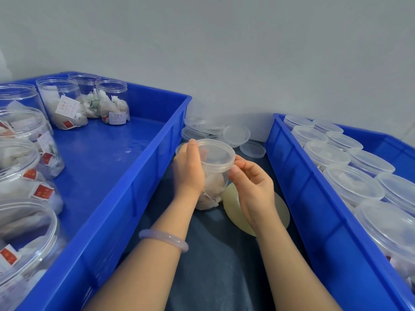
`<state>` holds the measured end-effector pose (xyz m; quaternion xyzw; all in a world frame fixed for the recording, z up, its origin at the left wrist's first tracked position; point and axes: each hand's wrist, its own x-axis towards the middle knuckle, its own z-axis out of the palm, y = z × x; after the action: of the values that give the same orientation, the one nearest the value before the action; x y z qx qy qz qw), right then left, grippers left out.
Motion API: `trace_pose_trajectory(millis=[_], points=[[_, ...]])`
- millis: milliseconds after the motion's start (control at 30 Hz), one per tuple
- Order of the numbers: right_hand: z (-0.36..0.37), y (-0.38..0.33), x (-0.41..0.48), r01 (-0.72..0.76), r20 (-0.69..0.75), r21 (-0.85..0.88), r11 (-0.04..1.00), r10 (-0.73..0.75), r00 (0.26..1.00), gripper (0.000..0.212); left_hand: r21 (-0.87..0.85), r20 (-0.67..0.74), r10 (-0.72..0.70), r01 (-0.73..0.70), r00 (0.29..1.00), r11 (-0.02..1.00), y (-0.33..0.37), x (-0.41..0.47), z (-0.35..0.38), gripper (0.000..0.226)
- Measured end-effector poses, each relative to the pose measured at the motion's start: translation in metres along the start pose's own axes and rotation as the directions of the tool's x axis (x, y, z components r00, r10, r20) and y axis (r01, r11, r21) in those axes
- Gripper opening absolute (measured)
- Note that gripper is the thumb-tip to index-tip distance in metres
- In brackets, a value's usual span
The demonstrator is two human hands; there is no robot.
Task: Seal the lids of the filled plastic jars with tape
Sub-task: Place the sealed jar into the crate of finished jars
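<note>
A clear plastic jar [213, 176] filled with white tea bags stands between two blue trays, its clear lid [211, 153] on top. My left hand [189, 169] grips the jar's left side, thumb up at the lid's rim. My right hand [251, 187] pinches something at the lid's right edge with thumb and forefinger; I cannot tell whether it is tape. A pale yellow roll [231, 207], seemingly tape, lies flat under my right hand, partly hidden.
The left blue tray [143, 167] holds several open filled jars [112, 102]. The right blue tray [298, 189] holds several lidded jars [352, 182]. Loose clear lids [237, 134] lie at the back by the wall. The surface between the trays is dark cloth [220, 261].
</note>
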<state>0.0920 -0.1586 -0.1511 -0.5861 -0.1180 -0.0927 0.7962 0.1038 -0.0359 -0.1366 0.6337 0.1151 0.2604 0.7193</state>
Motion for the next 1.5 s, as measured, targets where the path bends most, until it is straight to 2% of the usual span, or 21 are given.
trace_pose_trajectory(millis=[167, 267, 400, 567, 700, 867, 967, 1067, 1300, 1500], points=[[0.004, 0.001, -0.001, 0.027, 0.063, -0.033, 0.999, -0.025, 0.998, 0.016, 0.008, 0.01, 0.0, 0.0, 1.0, 1.0, -0.001, 0.001, 0.001, 0.042], [0.0, 0.002, -0.002, 0.012, -0.028, 0.004, 1.0, -0.012, 1.0, 0.009, 0.003, 0.005, 0.0, 0.0, 1.0, 1.0, -0.001, 0.001, 0.0, 0.041], [0.005, 0.001, -0.008, 0.103, -0.06, -0.05, 0.993, -0.106, 0.992, 0.022, 0.003, 0.009, 0.006, -0.006, 1.0, 1.0, -0.002, 0.001, 0.001, 0.042], [0.002, -0.004, -0.006, 0.115, -0.092, -0.274, 0.955, -0.145, 0.985, 0.01, 0.014, 0.003, 0.017, -0.017, 1.0, 1.0, -0.003, 0.002, 0.001, 0.041], [0.005, -0.009, -0.005, 0.164, -0.027, -0.494, 0.854, -0.204, 0.979, 0.022, 0.005, 0.011, 0.02, -0.02, 1.0, 1.0, -0.002, 0.002, 0.001, 0.041], [0.009, -0.013, -0.001, 0.158, 0.053, -0.654, 0.74, -0.164, 0.985, 0.024, 0.007, -0.001, 0.013, -0.013, 1.0, 1.0, -0.001, 0.001, 0.001, 0.034], [0.007, -0.009, -0.005, 0.136, 0.027, -0.56, 0.817, -0.146, 0.989, 0.022, 0.011, 0.001, 0.017, -0.017, 1.0, 1.0, 0.0, 0.001, 0.0, 0.034], [0.003, -0.009, -0.008, 0.094, -0.038, -0.327, 0.94, -0.112, 0.993, 0.007, 0.013, 0.005, 0.01, -0.01, 1.0, 1.0, 0.0, 0.001, 0.0, 0.035], [0.007, -0.01, -0.016, 0.149, -0.091, -0.264, 0.953, -0.179, 0.98, 0.014, 0.017, 0.006, 0.027, -0.027, 1.0, 1.0, -0.001, 0.002, 0.0, 0.038], [0.004, -0.01, -0.014, 0.095, -0.083, -0.238, 0.967, -0.117, 0.99, 0.022, 0.002, 0.005, 0.017, -0.017, 1.0, 1.0, -0.001, 0.002, 0.0, 0.036]])
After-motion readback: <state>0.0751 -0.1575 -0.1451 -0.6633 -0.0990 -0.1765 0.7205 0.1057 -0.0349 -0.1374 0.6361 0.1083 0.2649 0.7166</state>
